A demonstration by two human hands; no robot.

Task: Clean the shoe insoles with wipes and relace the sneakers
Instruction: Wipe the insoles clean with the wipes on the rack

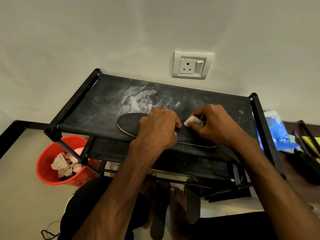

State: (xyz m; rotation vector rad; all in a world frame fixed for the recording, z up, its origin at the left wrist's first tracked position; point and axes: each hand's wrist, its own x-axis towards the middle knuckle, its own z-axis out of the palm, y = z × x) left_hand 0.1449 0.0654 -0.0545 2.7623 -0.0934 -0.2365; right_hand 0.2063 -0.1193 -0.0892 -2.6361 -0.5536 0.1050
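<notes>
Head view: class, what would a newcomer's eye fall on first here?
Mid-frame, on the dusty black shoe rack, the left hand rests on a dark insole, and the right hand pinches a small white wipe over it. At lower left, a bright red bucket holding crumpled wipes stands on the floor.

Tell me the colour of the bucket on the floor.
Red; the bucket shows best in the head view.
</notes>
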